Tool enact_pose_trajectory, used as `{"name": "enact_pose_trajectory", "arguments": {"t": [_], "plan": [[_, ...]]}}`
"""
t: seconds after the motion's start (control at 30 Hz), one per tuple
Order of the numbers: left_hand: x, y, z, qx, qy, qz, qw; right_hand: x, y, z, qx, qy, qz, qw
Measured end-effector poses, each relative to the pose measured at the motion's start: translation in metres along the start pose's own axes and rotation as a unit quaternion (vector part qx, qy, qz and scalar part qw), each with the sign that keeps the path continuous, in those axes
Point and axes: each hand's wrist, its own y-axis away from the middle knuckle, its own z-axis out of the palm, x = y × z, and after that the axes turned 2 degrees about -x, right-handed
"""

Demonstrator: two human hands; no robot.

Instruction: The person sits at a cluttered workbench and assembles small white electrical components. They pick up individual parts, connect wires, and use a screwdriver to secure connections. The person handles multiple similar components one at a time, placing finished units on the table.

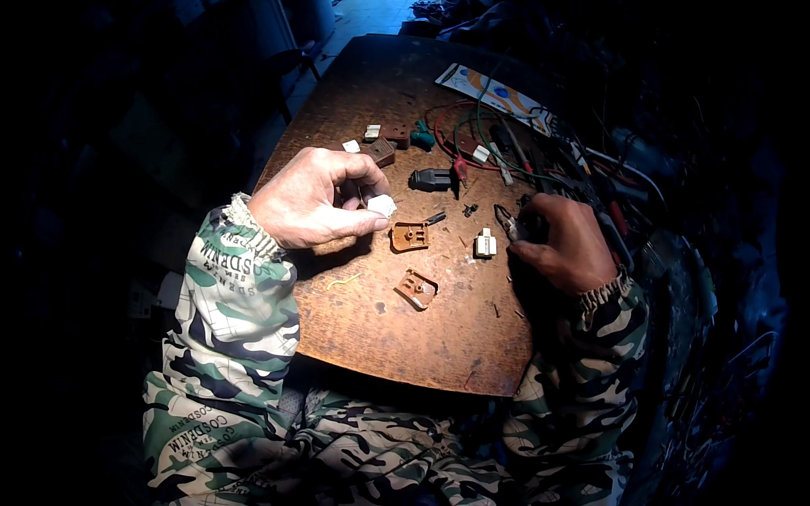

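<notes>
My left hand (325,198) pinches a small white plastic piece (382,206) between thumb and fingers, above the left part of the wooden table (396,346). On the right, my right hand (564,244) is closed around dark pliers (504,218); their jaws point toward the table's middle and the handles are mostly hidden in shade. Between the hands lie a brown plug-like shell half (410,237) with slots and a second brown shell half (417,289) nearer to me. A cream-white block (485,243) sits just left of the pliers.
Beyond my left hand are brown socket blocks (380,152) and small white pieces (372,131). A black connector (431,179), a red clip (460,168) and green and red wires (481,126) lie farther back, near a white-orange packet (498,97). A yellow strip (343,282) lies at left.
</notes>
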Motion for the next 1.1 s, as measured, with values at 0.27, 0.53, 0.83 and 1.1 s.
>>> {"name": "enact_pose_trajectory", "arguments": {"t": [0.27, 0.53, 0.83, 1.1], "plan": [[-0.004, -0.009, 0.008, 0.017, -0.018, 0.001, 1.000, -0.010, 0.007, 0.001, 0.011, -0.090, -0.041, 0.995], [-0.004, -0.013, 0.008, 0.002, -0.117, 0.003, 0.993, -0.016, 0.004, 0.019, -0.004, 0.019, -0.058, 0.998], [-0.012, -0.009, 0.006, -0.006, -0.184, -0.010, 0.983, -0.016, 0.005, 0.014, 0.034, -0.033, -0.082, 0.995], [-0.013, -0.009, 0.010, 0.004, -0.212, -0.010, 0.977, 0.024, 0.007, -0.008, 0.225, -0.132, 0.067, 0.963]]}}
